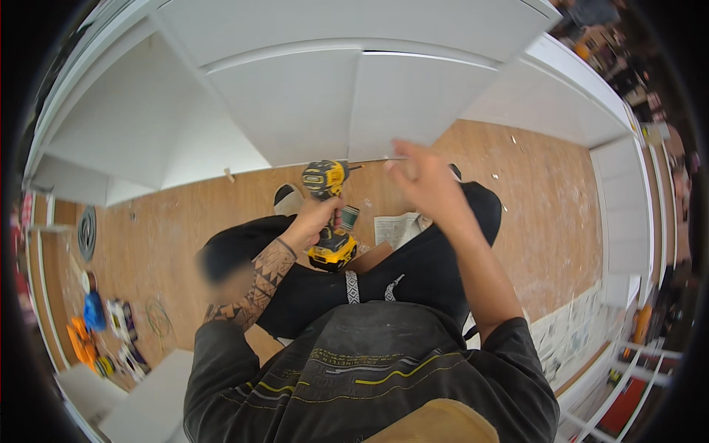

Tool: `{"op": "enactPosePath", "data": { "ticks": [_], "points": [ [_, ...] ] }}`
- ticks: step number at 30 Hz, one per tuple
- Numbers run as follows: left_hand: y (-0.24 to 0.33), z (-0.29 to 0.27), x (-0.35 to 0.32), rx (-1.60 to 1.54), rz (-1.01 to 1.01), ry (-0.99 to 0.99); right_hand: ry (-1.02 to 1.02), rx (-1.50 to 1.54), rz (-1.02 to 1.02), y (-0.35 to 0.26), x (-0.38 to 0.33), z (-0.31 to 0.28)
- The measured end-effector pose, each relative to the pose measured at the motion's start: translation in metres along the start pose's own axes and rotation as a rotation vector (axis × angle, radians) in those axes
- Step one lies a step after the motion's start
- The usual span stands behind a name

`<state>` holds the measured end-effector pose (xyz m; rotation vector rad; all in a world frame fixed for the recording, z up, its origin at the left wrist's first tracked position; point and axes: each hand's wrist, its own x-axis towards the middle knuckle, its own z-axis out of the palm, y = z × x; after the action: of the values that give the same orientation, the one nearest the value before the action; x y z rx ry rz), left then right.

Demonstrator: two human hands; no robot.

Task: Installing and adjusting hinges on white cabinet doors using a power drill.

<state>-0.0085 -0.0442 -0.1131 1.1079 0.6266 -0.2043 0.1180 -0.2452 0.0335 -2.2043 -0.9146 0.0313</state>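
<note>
My left hand (317, 219) is wrapped round the grip of a yellow and black cordless drill (326, 177). Its bit points right, toward the lower edge of the white cabinet doors (402, 100), and the battery sits low between my legs. Slightly blurred, my right hand (425, 181) is raised in front of the right door near its bottom edge. Its forefinger and thumb are stretched out and apart, and I see nothing between them; the other fingers are partly hidden.
White cabinet carcasses stand at left and right. On the wood-look floor (546, 199) lie a printed paper sheet (391, 227), small scraps, a grey cable coil (87, 232), and orange and blue items at the left. A white wire rack (628, 384) stands lower right. My knees are bent close by.
</note>
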Motion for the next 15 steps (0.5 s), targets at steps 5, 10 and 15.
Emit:
{"op": "enactPosePath", "data": {
  "ticks": [5,10,15],
  "points": [
    [-0.012,0.001,0.006,-0.03,-0.004,0.044,0.209,-0.237,-0.292,0.002,0.067,-0.012],
    [-0.028,0.004,0.022,0.031,0.033,0.003,0.216,-0.324,-0.44,-0.013,0.114,0.004],
    [-0.022,0.009,0.02,0.132,0.055,-0.02,0.222,-0.453,-0.464,-0.014,0.155,0.025]
  ]
}}
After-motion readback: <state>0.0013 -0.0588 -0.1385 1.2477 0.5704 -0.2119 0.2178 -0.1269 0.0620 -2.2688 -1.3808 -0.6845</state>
